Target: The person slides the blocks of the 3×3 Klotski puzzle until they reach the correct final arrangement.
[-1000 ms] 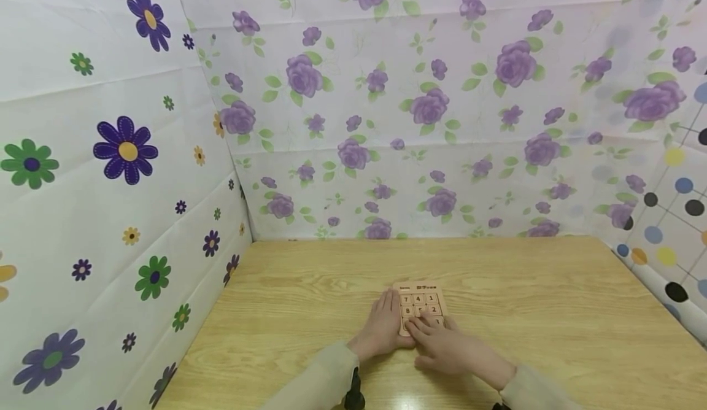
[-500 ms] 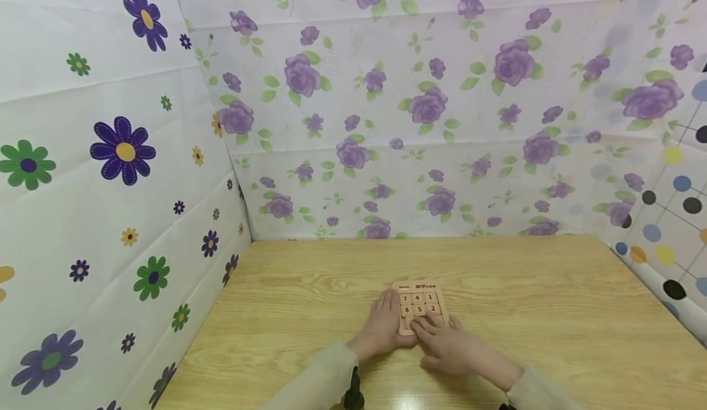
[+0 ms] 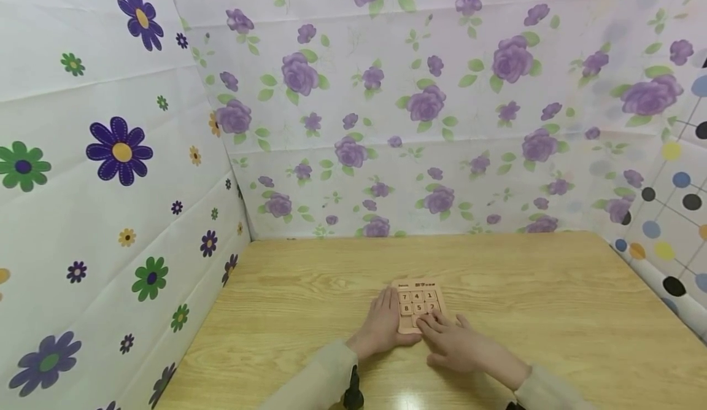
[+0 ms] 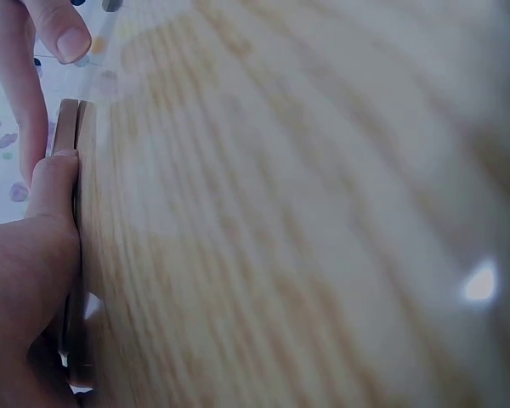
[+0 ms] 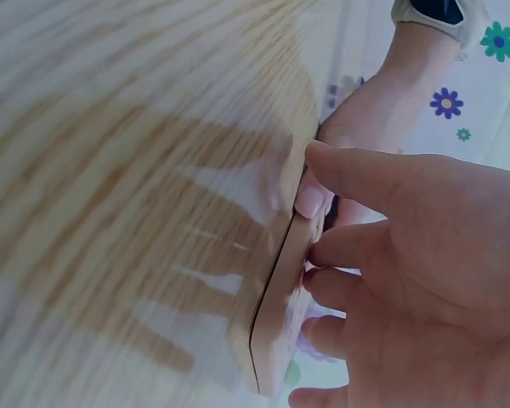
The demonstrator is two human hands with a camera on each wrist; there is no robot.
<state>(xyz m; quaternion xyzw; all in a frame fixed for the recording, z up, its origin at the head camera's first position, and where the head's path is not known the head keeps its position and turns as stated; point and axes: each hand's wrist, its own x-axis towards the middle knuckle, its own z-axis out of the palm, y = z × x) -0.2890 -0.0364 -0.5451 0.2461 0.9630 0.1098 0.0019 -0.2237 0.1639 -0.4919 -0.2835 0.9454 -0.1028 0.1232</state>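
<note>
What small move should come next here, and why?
Perhaps the right hand should slide the 8 tile down: the slot directly below looks bare, and the left hand braces the number board along its left edge.

On the board (image 3: 410,286), at the lower centre of the head view, the tiles (image 3: 418,301) read 7, 4, 1 across the top row and 8, 5, 2 below. Print (image 3: 424,285) along its upper edge is too small to read.

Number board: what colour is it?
The number board is light tan with dark digits, best seen in the head view.
</note>
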